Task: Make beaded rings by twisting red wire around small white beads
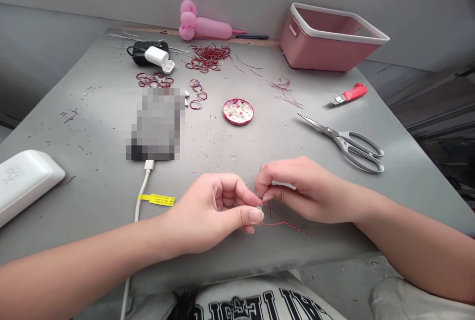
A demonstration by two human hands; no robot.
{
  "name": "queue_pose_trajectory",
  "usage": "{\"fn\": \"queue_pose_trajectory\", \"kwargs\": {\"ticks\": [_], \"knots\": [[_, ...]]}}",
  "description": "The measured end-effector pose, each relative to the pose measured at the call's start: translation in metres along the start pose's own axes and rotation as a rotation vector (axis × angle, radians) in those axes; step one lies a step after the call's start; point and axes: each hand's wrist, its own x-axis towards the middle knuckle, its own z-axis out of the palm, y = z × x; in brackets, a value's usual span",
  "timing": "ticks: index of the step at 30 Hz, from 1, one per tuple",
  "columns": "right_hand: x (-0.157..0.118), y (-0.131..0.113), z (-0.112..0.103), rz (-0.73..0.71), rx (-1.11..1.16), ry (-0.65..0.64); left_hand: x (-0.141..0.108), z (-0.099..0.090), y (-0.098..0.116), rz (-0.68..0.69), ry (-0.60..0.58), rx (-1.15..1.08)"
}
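Observation:
Near the table's front edge, both of my hands meet at a thin red cord [276, 223]. My left hand [222, 206] pinches it between thumb and forefinger. One end, which looks twisted or braided, trails off to the right. My right hand [293, 186] is closed at the fingertips on the same cord, just above the left thumb. Something small and pale shows at the pinch, too hidden to name. Beyond my hands lies a round red-rimmed dish [238, 122] of pale and pink beads [238, 110].
Grey scissors [339, 137] and a red-handled cutter [351, 94] lie to the right. Behind stand a pink bin [315, 53], a pink balloon [211, 28] and a red cord pile [210, 58]. Left are red rings [154, 80], a blurred device [158, 124] with white cable [138, 206], and a white case [27, 181].

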Motion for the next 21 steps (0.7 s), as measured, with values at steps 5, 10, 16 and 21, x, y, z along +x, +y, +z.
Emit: {"fn": "queue_pose_trajectory", "kwargs": {"ticks": [5, 10, 16, 21], "knots": [[0.000, 0.003, 0.004, -0.204, -0.259, 0.095, 0.000, 0.001, -0.001, -0.015, 0.013, 0.059], [0.002, -0.002, 0.009, -0.284, -0.384, 0.392, -0.003, 0.005, -0.002, 0.176, 0.157, 0.199], [0.001, -0.017, 0.012, 0.017, -0.127, 0.412, -0.003, 0.002, -0.006, 0.662, 0.293, 0.675], [0.003, -0.020, 0.014, 0.058, -0.029, 0.359, -0.003, 0.002, -0.009, 0.686, 0.303, 0.753]]}}
